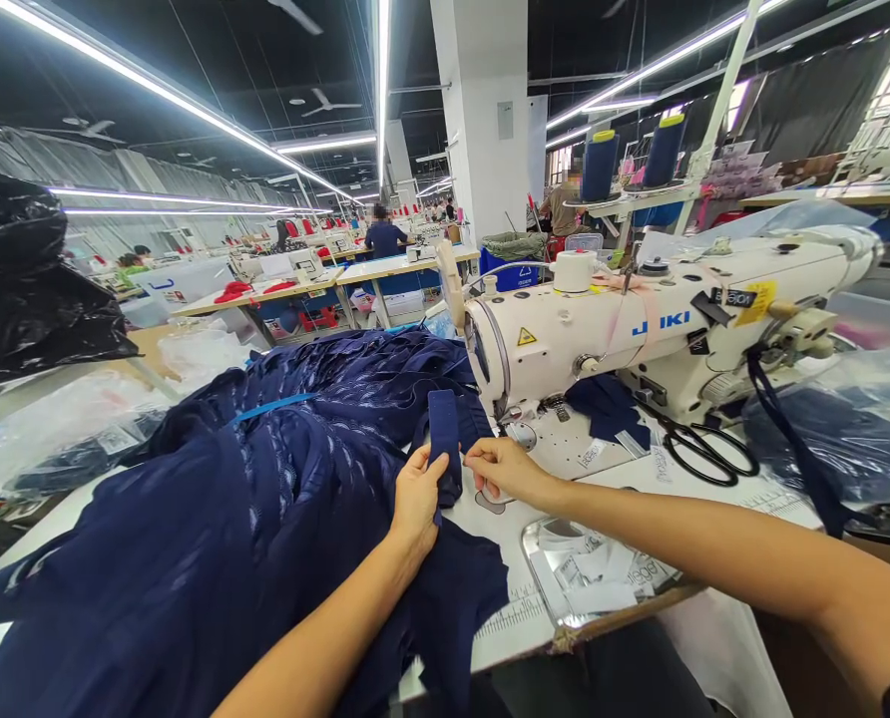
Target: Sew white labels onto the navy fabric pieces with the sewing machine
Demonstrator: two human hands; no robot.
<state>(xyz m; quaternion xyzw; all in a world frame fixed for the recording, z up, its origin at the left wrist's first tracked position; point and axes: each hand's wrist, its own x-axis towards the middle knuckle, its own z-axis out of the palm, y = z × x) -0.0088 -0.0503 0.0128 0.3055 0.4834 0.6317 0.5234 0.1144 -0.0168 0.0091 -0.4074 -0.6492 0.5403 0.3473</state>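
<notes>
My left hand (pixel 417 491) is closed on a navy fabric band (pixel 443 424), whose end stands up above the thumb. Navy cloth hangs below that hand over the table's front edge. Just right of the band, my right hand (pixel 501 469) has its fingers pinched together; what they hold, if anything, is too small to make out. Behind the hands stands a white sewing machine (pixel 565 329), its needle area just beyond my right hand. A large pile of navy garments (pixel 265 479) lies to the left, with a light blue strip (pixel 272 407) across it.
Black scissors (pixel 706 454) lie right of the machine bed. A metal tray (pixel 535 543) of white labels sits near the front edge. Bagged navy cloth (pixel 841 439) is at the right, a black plastic bag (pixel 33 269) at the left. Other people sit farther back.
</notes>
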